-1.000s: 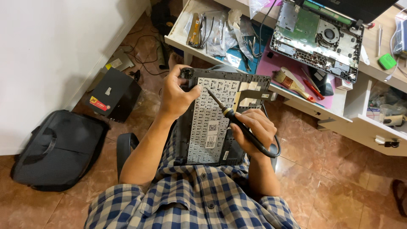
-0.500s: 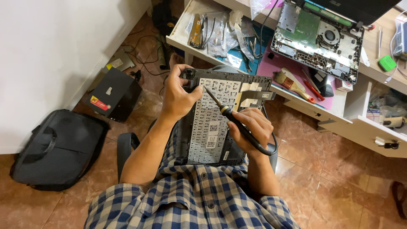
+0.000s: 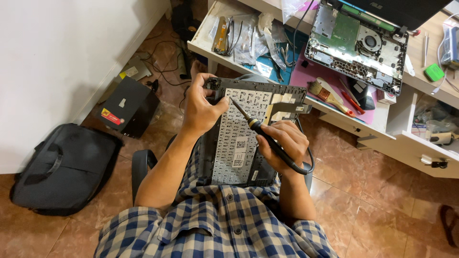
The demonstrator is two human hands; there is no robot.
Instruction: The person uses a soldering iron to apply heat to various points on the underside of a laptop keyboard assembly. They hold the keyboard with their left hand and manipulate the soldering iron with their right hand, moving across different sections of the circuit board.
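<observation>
Head view: I see little change from half second ago. Left hand [image 3: 201, 111] still clamped on top-left edge of grey upturned laptop keyboard panel [image 3: 239, 138] resting on lap. Right hand [image 3: 282, 143] closed, pen-style, round black-handled soldering iron [image 3: 260, 131]; tip nudged slightly toward panel's upper rows. Work looks ongoing, same spot.

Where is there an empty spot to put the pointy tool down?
Bare floor tiles lie right of the right hand, below the drawer. More bare tile lies between the black bag and chair. The desk is crowded with tools and the opened laptop.
</observation>
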